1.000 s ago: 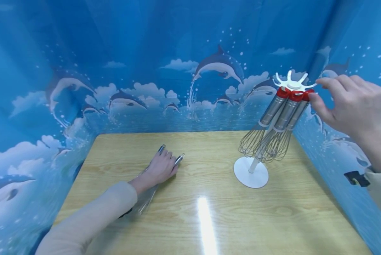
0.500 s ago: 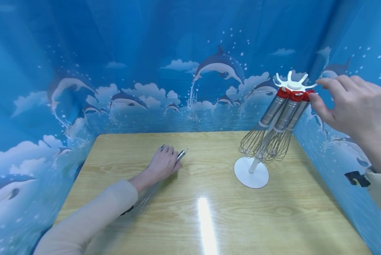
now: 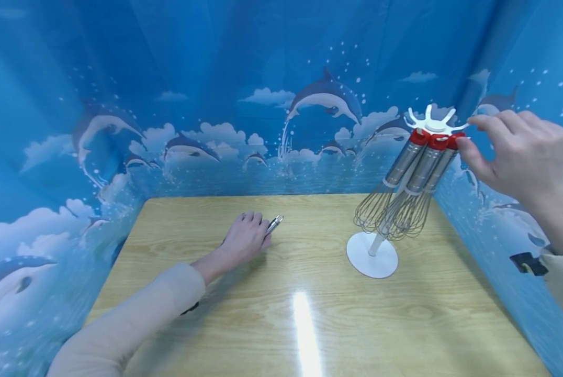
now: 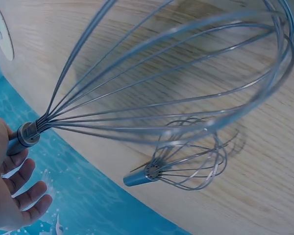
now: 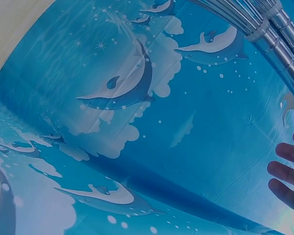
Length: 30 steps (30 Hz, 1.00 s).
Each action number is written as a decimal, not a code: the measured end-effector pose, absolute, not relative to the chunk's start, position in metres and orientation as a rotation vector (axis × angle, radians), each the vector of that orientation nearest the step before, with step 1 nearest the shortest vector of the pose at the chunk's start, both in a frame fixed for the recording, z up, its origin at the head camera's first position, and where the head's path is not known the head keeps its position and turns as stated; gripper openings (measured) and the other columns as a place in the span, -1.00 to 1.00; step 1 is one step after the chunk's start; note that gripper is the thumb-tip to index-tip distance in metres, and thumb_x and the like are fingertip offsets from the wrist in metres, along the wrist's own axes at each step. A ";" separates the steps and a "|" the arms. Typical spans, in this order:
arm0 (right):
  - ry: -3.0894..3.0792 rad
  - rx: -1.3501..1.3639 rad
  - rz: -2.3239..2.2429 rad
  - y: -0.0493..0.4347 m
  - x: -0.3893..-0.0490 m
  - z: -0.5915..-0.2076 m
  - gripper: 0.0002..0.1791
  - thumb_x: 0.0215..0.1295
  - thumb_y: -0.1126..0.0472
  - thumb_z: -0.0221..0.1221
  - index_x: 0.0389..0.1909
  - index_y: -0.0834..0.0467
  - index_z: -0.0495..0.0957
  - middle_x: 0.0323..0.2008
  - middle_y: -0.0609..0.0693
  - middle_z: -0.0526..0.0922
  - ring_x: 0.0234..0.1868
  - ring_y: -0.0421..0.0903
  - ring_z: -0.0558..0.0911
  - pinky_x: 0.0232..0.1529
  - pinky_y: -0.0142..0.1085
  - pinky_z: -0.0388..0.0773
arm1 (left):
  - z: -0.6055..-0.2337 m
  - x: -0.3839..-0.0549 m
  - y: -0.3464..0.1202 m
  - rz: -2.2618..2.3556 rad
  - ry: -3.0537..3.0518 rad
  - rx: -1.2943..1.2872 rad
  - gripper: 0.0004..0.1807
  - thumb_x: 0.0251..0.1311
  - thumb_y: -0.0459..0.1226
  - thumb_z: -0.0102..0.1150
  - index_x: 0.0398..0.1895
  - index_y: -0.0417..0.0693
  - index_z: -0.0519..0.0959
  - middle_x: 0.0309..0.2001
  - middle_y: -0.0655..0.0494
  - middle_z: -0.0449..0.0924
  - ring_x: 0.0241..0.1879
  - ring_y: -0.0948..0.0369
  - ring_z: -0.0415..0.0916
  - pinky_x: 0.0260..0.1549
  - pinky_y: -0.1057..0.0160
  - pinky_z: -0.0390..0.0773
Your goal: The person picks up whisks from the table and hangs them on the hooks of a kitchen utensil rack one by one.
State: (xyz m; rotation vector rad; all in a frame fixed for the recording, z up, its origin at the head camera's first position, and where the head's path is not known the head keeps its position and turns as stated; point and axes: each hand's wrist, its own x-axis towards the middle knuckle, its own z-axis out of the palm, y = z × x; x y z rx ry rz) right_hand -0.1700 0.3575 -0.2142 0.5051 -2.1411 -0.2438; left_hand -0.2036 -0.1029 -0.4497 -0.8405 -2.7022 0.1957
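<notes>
My left hand (image 3: 247, 238) grips a metal balloon whisk (image 3: 274, 224) by its handle, between thumb and index finger. In the left wrist view the other fingers are loosely curled, and the whisk's large wire head spreads across the picture. Beneath it a smaller whisk (image 4: 141, 177) lies on the table. At the right, my right hand (image 3: 526, 154) pinches one hook of a white hanging stand (image 3: 436, 126) between thumb and index finger. Several whisks with red-topped metal handles (image 3: 423, 170) hang from that stand, heads down.
The stand's round white base (image 3: 363, 262) rests on the wood-grain table (image 3: 357, 324). Blue curtain (image 3: 206, 94) with printed dolphins encloses the back and both sides. A bright light reflection (image 3: 306, 332) streaks the table's front middle.
My left hand has moved a little right and away from me, carrying the whisk. The other handle beside it has become hidden behind the fingers. My right hand stays at the stand.
</notes>
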 end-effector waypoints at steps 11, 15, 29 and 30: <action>-2.145 0.507 -0.245 0.356 -0.170 -0.212 -0.14 0.53 -0.39 -0.29 0.06 0.31 0.61 -0.18 0.43 0.72 -0.38 0.38 0.63 -0.67 0.02 0.33 | -0.441 -0.203 -0.098 0.166 -2.684 -0.830 -0.69 0.47 -0.03 0.15 -0.30 -0.07 0.56 -0.35 0.06 0.51 -0.36 0.13 0.40 -0.40 0.18 0.51; -2.151 0.503 -0.248 0.356 -0.170 -0.212 -0.14 0.53 -0.39 -0.30 0.06 0.30 0.61 -0.18 0.43 0.72 -0.37 0.37 0.63 -0.67 0.02 0.33 | -0.438 -0.203 -0.097 0.158 -2.682 -0.815 -0.69 0.48 -0.01 0.14 -0.25 -0.07 0.57 -0.33 0.05 0.52 -0.36 0.13 0.40 -0.40 0.20 0.48; -2.178 0.491 -0.260 0.355 -0.167 -0.211 -0.10 0.55 -0.40 -0.34 0.07 0.33 0.60 -0.16 0.45 0.71 -0.36 0.38 0.63 -0.63 0.03 0.39 | -0.428 -0.203 -0.088 0.130 -2.598 -0.753 -0.69 0.47 0.00 0.17 -0.20 -0.05 0.59 -0.29 0.06 0.58 -0.32 0.11 0.49 -0.35 0.18 0.55; -2.179 0.491 -0.260 0.355 -0.167 -0.211 -0.10 0.55 -0.40 -0.34 0.08 0.33 0.60 -0.16 0.45 0.71 -0.35 0.38 0.63 -0.63 0.03 0.39 | -0.428 -0.203 -0.086 0.137 -2.597 -0.747 -0.69 0.47 0.01 0.17 -0.19 -0.05 0.59 -0.29 0.06 0.59 -0.32 0.11 0.50 -0.35 0.18 0.55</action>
